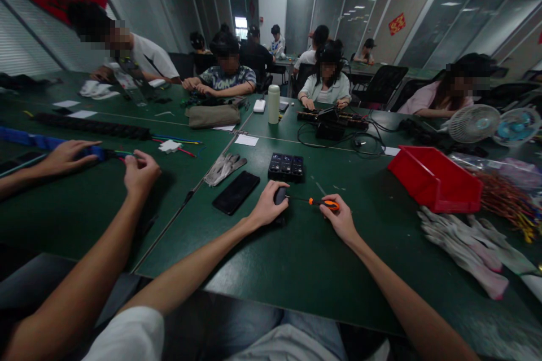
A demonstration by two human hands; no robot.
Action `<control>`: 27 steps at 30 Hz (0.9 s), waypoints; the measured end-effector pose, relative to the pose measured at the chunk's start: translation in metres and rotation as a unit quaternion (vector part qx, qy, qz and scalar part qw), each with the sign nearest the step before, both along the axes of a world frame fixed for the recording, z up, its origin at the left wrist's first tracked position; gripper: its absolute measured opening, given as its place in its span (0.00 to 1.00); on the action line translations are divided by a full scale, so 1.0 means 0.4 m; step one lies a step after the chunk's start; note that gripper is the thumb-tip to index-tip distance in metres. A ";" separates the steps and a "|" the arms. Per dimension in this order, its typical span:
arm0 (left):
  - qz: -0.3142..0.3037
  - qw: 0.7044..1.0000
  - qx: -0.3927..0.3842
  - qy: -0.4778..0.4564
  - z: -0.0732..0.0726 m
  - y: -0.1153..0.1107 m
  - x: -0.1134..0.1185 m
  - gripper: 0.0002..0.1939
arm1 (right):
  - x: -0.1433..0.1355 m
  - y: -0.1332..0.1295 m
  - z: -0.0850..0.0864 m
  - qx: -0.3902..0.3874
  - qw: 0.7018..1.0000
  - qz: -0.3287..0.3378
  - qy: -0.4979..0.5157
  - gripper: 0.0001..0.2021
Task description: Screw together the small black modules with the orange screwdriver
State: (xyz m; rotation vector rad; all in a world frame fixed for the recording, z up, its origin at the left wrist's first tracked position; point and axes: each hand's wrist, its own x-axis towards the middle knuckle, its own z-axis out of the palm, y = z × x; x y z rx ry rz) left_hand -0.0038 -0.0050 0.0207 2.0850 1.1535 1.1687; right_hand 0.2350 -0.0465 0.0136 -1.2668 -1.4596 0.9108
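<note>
Flat green tabletop (364, 172) bore the work: left hand (266, 206), fingers clamped, presumably braced the black rounded block (280, 196); right hand (340, 219) pinched an orange-black slim-shafted screwdriver (315, 202) toward nine o'clock.

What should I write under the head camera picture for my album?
Left hand holds a dark part while the right hand points an orange screwdriver at it.

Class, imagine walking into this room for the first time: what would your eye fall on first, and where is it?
Probably the bright red bin, on the right side of the green table. Next might come the orange-and-black screwdriver near the middle, held in the right hand, its shaft pointing towards a dark part in the left hand. Farther back, a pale green bottle stands upright.
</note>
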 end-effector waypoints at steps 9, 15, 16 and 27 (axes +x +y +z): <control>0.006 1.000 0.022 0.013 0.008 -0.005 -0.002 0.15 | 0.000 -0.001 0.008 -0.021 0.999 0.024 0.009 0.16; 0.002 0.999 0.026 0.018 0.012 -0.008 -0.002 0.15 | 0.002 -0.007 0.013 -0.033 0.999 0.029 0.002 0.16; 0.002 0.999 0.026 0.018 0.013 -0.008 -0.002 0.15 | 0.001 -0.008 0.014 -0.037 0.999 0.032 0.003 0.16; 0.005 1.000 0.015 0.014 0.014 -0.008 -0.001 0.15 | -0.005 0.001 0.005 -0.034 0.998 0.038 0.023 0.16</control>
